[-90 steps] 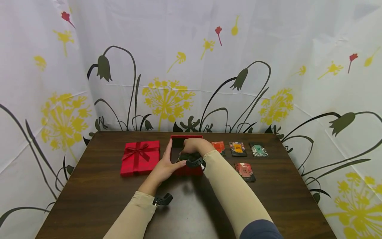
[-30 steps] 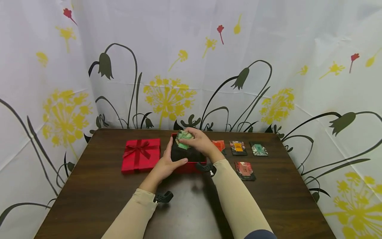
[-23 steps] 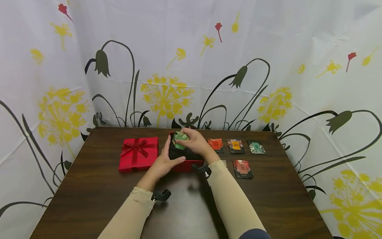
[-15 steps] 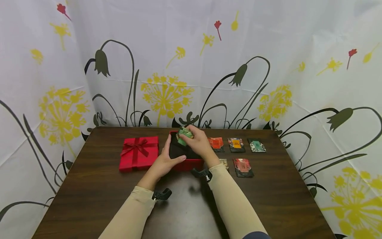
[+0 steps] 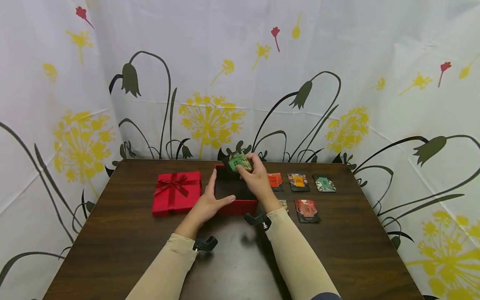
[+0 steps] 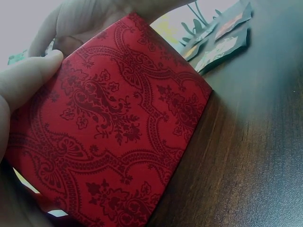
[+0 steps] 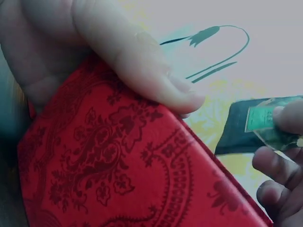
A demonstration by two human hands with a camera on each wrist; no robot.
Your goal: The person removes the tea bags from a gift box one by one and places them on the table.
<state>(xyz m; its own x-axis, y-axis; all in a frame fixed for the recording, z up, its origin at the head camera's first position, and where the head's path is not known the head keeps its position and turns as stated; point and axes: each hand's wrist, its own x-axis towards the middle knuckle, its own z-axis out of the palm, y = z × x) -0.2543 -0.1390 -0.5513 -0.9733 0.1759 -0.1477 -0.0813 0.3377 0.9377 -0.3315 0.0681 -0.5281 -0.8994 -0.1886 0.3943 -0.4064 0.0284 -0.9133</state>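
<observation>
A red gift box with a dark inside stands open near the back middle of the table. My left hand holds its near left corner, fingers along the left wall and thumb over the near rim. In the left wrist view, a dark floral pattern covers the box wall. Above the far right part of the box, my right hand pinches a black packet with a green label between thumb and fingers. The right wrist view shows this packet tilted, its label facing up.
Left of the box lies a red lid with a ribbon bow. To the right, flat packets lie on the table: orange, yellow, teal and red. Another packet is partly behind my right wrist. A flowered curtain hangs behind.
Three seconds ago my right hand was down in the box. It has since come up with the green-labelled packet and moved slightly up and right. My left hand has stayed on the box.
</observation>
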